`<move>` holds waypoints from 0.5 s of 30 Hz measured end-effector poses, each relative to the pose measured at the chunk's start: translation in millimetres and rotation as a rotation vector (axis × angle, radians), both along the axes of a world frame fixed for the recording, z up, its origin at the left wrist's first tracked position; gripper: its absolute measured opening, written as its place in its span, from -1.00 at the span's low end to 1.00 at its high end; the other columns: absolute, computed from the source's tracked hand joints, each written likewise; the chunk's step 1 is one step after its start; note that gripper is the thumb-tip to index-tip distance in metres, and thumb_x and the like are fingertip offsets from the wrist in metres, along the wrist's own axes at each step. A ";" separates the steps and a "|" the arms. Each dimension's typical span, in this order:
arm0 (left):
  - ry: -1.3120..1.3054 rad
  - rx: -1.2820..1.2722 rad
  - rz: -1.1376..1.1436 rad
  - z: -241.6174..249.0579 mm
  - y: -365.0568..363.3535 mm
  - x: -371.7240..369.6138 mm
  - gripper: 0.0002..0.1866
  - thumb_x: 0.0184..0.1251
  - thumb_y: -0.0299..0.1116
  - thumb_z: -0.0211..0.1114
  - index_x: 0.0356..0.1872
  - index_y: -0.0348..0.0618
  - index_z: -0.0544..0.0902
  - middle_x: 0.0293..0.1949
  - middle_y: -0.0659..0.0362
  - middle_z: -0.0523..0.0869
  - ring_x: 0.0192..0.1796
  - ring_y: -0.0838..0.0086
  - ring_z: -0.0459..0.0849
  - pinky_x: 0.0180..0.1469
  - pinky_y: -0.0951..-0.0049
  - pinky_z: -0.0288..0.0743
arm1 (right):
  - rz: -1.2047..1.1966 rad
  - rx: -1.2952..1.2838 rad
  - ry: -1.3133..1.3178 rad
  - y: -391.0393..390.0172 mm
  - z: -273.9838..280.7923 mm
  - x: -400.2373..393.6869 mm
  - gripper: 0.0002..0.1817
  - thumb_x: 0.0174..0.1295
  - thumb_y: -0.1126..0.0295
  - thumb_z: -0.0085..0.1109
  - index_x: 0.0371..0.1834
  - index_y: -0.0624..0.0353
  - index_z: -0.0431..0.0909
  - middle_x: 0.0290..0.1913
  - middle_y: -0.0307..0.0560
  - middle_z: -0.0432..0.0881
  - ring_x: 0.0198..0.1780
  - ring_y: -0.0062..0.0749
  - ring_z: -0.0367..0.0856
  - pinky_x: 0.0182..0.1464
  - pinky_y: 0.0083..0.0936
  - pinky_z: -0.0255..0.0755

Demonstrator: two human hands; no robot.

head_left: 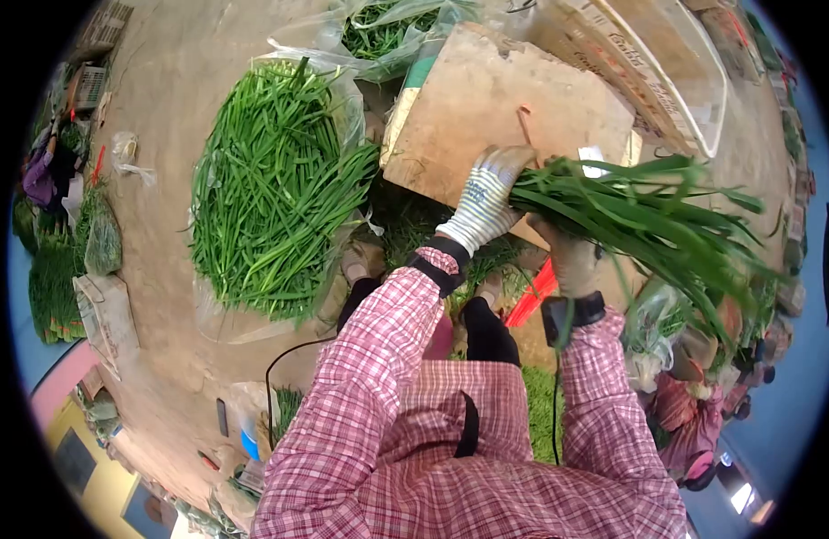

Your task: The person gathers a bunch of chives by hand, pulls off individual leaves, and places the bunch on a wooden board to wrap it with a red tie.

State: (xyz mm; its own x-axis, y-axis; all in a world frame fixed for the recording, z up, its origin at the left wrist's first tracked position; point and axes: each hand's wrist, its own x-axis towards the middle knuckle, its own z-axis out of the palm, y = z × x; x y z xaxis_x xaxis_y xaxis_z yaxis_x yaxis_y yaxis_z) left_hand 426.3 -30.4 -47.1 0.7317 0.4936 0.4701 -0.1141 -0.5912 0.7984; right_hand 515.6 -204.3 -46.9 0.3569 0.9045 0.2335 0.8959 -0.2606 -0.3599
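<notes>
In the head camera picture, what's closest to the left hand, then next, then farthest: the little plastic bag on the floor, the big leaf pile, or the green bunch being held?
From the left hand:
1. Green bunch: touching it, stretching right.
2. Big leaf pile: to its left.
3. Little plastic bag: farther left, past the pile.

There are two gloved hands point(485, 199) point(572, 260), two checked sleeves point(370, 359) point(603, 395) in front, one held bunch of leaves point(639, 207) and one wooden board point(495, 94).

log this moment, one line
left striped gloved hand: gripping long green leafy bunch | right gloved hand: against bunch | brown wooden board: ahead
</notes>
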 end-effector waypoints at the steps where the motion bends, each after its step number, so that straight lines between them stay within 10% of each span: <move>1: 0.092 -0.060 0.022 -19.0 1.6 0.9 -0.20 -0.16 -0.41 0.50 0.26 -0.10 0.40 0.10 0.00 0.58 0.20 0.04 0.50 0.39 -0.03 0.20 | 0.037 -0.253 -0.468 9.4 3.0 -2.4 -0.45 0.44 0.15 0.05 0.48 -0.47 0.21 0.37 -0.27 0.42 0.12 -0.47 0.60 0.09 -0.51 0.55; 4: 0.194 -0.078 0.059 -73.1 5.7 10.5 -0.09 -0.27 -0.45 0.54 0.30 -0.16 0.38 0.08 -0.07 0.58 0.19 -0.03 0.51 0.40 0.05 0.26 | 0.089 -0.141 -0.030 10.8 -52.7 -1.3 -0.45 0.42 0.15 0.08 0.47 -0.38 0.28 0.30 -0.29 0.52 0.18 -0.47 0.55 0.24 -0.45 0.44; 6: 0.083 -0.722 -0.149 -118.3 0.6 22.3 -0.08 -0.31 -0.45 0.55 0.30 -0.22 0.40 0.07 -0.10 0.61 0.18 -0.04 0.54 0.32 0.15 0.40 | 0.045 0.039 0.825 50.7 -3.7 -13.8 -0.60 0.36 0.24 0.17 0.24 0.02 0.54 0.03 -0.10 0.68 -0.07 -0.34 0.67 0.01 -0.39 0.53; 7: 0.081 -0.632 -0.164 -60.6 11.4 5.5 -0.09 -0.30 -0.47 0.52 0.30 -0.26 0.40 0.08 -0.11 0.63 0.15 0.11 0.62 0.20 0.26 0.53 | 0.046 -0.101 0.835 58.8 15.3 -9.8 -0.59 0.34 0.24 0.18 0.22 0.12 0.54 0.02 -0.03 0.68 -0.06 -0.32 0.67 0.00 -0.40 0.53; 10: -0.212 -0.836 -0.194 -150.3 14.6 19.3 -0.22 -0.10 -0.46 0.56 0.27 -0.28 0.45 0.02 0.04 0.72 0.00 0.46 0.68 0.05 0.42 0.61 | -0.020 -0.899 0.496 121.9 81.4 18.4 -0.47 0.28 0.20 0.22 0.22 0.34 0.47 0.00 0.14 0.69 0.01 -0.29 0.68 0.04 -0.45 0.53; 12: 0.032 -1.176 -0.123 -78.8 28.3 13.7 -0.33 0.06 -0.44 0.50 0.25 -0.30 0.46 -0.08 0.07 0.76 -0.08 0.44 0.73 -0.02 0.44 0.64 | -0.097 -0.143 0.897 114.6 85.3 32.2 -0.46 0.28 0.25 0.20 0.24 0.38 0.44 0.04 0.22 0.66 0.05 -0.24 0.68 0.07 -0.47 0.52; 15: -0.034 -1.580 -0.193 -12.2 33.2 -3.6 -0.41 0.20 -0.54 0.33 0.29 -0.28 0.40 -0.13 0.05 0.69 -0.15 0.30 0.73 -0.03 0.27 0.69 | -0.275 0.044 0.797 86.0 81.8 56.1 -0.57 0.38 0.37 0.13 0.27 0.30 0.45 0.10 0.02 0.65 0.10 -0.35 0.62 0.16 -0.45 0.48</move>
State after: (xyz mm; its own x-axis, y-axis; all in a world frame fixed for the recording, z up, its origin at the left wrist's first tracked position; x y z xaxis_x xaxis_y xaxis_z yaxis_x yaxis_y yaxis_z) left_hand 422.7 2.8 -59.3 0.8384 0.3848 -0.3861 -0.1161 0.8182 0.5632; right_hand 571.7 -118.3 35.0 0.6358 0.7575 -0.1481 0.2764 -0.4027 -0.8726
